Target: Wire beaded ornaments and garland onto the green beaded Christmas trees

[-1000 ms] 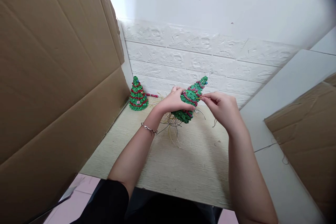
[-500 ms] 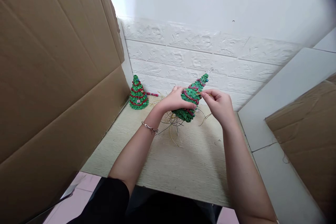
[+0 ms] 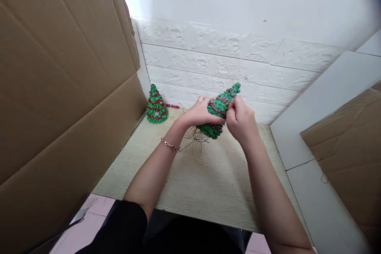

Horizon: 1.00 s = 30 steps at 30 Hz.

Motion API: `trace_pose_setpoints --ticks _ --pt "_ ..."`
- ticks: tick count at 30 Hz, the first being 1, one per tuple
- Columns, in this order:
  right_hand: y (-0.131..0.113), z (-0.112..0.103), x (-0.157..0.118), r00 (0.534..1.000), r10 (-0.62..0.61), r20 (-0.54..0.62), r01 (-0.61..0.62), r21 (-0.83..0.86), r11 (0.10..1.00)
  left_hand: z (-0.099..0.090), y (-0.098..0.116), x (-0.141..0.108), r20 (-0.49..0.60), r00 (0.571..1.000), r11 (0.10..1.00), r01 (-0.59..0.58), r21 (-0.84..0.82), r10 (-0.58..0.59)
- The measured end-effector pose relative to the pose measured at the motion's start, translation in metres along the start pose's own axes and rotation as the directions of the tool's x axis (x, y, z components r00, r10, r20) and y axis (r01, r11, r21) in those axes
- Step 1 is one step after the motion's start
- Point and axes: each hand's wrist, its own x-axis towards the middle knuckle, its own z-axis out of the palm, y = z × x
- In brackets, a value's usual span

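My left hand [image 3: 199,114] is wrapped round a small green glittery Christmas tree [image 3: 219,105] with red garland, tilted so its top leans right. On the tree's right side, my right hand [image 3: 241,118] is pinched closed against the branches. A short bit of thin gold cord [image 3: 227,108] shows at its fingertips; most of it is hidden by the hand. Beneath the tree lies a tangle of thin cords [image 3: 198,137], gold, white and black.
A second green Christmas tree [image 3: 156,107] stands upright at the back left, beside a red patterned stick [image 3: 172,106]. Cardboard [image 3: 74,87] walls off the left side, and a white panel [image 3: 315,119] the right. White brick-pattern wall [image 3: 205,63] closes the back of the table [image 3: 208,190].
My right hand has moved slightly left and turned, its fingers now closer against the tree. The held tree has shifted a little to the right. A pale cord now shows right of my right hand.
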Motion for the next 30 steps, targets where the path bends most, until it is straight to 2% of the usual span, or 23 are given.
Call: trace_pose_setpoints --ticks 2,8,12,17,22,24,27,30 --pt "0.000 0.002 0.000 0.999 -0.023 -0.022 0.023 0.002 1.000 0.000 0.001 -0.001 0.002 1.000 1.000 0.001 -0.017 -0.001" --pt "0.001 0.002 0.001 0.975 -0.216 -0.045 0.215 -0.021 0.976 -0.001 -0.003 0.001 -0.010 1.000 0.998 -0.004 -0.068 0.004" --pt "0.002 -0.007 -0.001 0.992 -0.123 -0.002 0.123 0.002 0.992 -0.001 -0.005 0.003 -0.070 0.997 0.992 0.034 -0.124 -0.043" --pt "0.005 -0.022 -0.003 0.990 0.034 0.136 -0.030 -0.026 0.999 -0.002 -0.005 0.003 -0.100 0.992 0.973 0.052 -0.226 -0.076" --pt "0.002 -0.028 -0.001 0.979 0.073 0.190 -0.083 0.045 0.996 -0.001 -0.006 0.003 -0.094 0.992 0.971 0.062 -0.230 -0.086" --pt "0.001 -0.028 0.000 0.982 0.084 0.168 -0.092 0.037 0.995 -0.001 -0.005 0.002 -0.079 0.994 0.968 0.056 -0.247 -0.077" --pt "0.000 -0.026 0.001 0.991 0.109 0.071 -0.110 0.008 0.994 0.000 -0.003 0.002 -0.061 0.995 0.971 0.062 -0.232 -0.079" --pt "0.002 -0.021 0.002 0.998 0.062 0.024 -0.062 0.004 0.998 0.000 0.000 0.002 -0.060 0.994 0.980 0.080 -0.184 -0.093"
